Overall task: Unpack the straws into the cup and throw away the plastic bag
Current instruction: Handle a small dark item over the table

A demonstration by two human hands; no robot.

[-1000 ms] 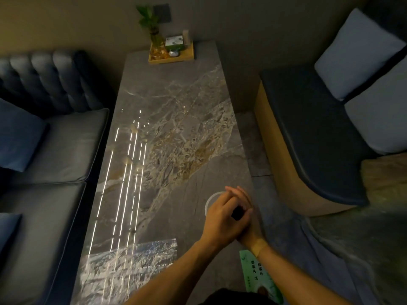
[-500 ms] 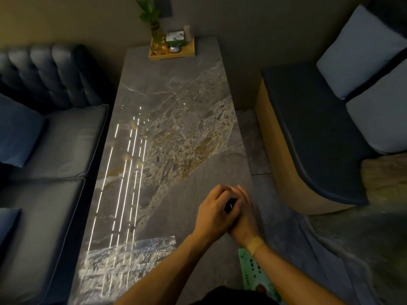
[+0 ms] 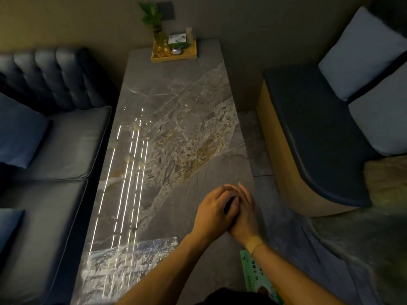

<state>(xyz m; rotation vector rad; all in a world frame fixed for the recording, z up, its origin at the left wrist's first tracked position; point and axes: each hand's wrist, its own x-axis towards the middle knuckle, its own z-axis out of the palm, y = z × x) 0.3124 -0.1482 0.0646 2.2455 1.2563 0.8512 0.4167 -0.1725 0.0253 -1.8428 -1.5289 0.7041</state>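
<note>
In the head view, a wooden tray at the far end of the marble desk holds one plant in a glass vase, one small green-and-white box and a small pale object too dim to name. Near the desk's right edge, the left hand lies curled over the right hand, the two pressed together around something small and dark; what it is, and which hand grips it, I cannot tell. No cup shows beneath them. One green printed packet lies under the right forearm, its long axis running toward the viewer. One crinkled clear plastic sheet lies flat at the near left.
</note>
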